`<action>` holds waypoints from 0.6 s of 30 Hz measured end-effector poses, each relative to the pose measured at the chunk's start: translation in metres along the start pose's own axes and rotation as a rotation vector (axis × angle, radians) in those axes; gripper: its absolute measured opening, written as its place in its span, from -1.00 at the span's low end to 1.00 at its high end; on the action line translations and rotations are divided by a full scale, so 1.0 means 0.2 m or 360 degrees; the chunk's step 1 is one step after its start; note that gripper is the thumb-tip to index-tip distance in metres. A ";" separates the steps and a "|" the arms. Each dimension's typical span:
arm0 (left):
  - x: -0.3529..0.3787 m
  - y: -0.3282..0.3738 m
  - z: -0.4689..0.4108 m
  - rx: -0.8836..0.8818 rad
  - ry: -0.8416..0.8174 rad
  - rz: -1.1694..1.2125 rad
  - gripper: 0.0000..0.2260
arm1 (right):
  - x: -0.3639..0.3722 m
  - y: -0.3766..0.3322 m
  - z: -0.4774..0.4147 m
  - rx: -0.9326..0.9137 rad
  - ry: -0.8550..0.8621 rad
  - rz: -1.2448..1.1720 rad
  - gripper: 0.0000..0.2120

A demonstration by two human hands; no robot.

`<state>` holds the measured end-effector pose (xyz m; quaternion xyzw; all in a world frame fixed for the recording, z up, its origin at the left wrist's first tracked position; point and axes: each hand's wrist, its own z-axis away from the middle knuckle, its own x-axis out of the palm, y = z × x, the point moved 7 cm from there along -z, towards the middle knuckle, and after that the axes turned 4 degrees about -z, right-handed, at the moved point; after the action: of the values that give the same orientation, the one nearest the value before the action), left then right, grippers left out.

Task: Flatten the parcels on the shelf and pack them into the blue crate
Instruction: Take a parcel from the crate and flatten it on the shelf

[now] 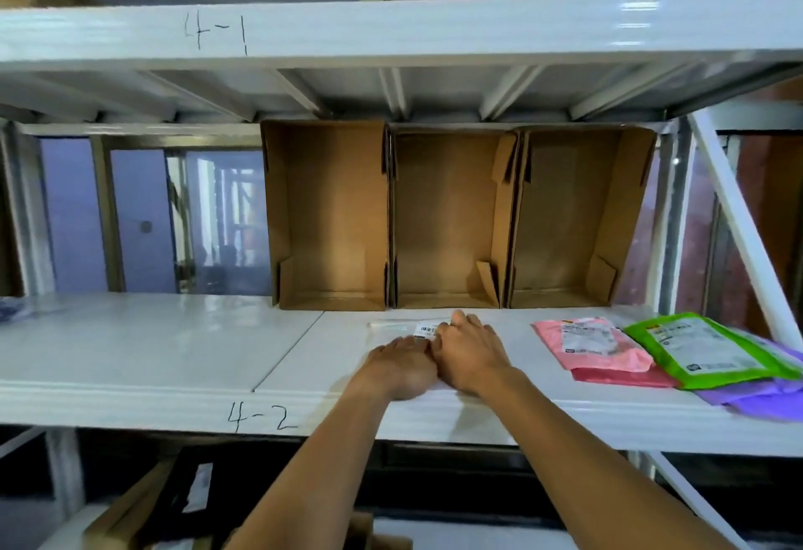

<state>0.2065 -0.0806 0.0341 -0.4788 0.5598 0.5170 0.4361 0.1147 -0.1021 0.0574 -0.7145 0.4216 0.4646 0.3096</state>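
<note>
Both forearms reach forward, bare, converging over the shelf marked "4-2" on its front lip. Left grip palm down, fingers lying forward and low, tips at the edge of a barcode label. Right grip palm down just beside it, the two touching along their inner edges; fingers straight and slightly spread, the longest reaching past the label. Neither grip clasps anything: both lie wide and flat, pressing on the white parcel. That parcel lies flat on the shelf near the front edge, mid-shelf, hard to tell from the white surface.

At the back of the shelf, three cardboard boxes stand side by side on their sides, mouths toward the viewer, walls touching; only bare cardboard and folded flaps show inside.

To the right, well apart from the grips: pink parcel, green parcel overlapping its right edge, purple parcel under the green one. Upper shelf lip reads "4-1"
</note>
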 end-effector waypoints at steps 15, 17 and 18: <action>0.05 -0.06 -0.08 -0.0076 -0.0122 -0.0201 -0.45 | 0.18 0.02 -0.06 -0.0207 -0.0670 -0.0050 -0.42; 0.05 -0.07 -0.09 -0.0096 -0.0113 -0.0229 -0.45 | 0.19 0.03 -0.08 -0.0181 -0.0658 -0.0077 -0.40; 0.06 -0.08 -0.11 -0.0105 -0.0115 -0.0251 -0.45 | 0.19 0.03 -0.08 -0.0170 -0.0657 -0.0082 -0.40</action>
<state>0.2200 -0.1026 0.0225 -0.5166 0.4868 0.5162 0.4793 0.1237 -0.1298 0.0280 -0.6301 0.3055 0.6147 0.3630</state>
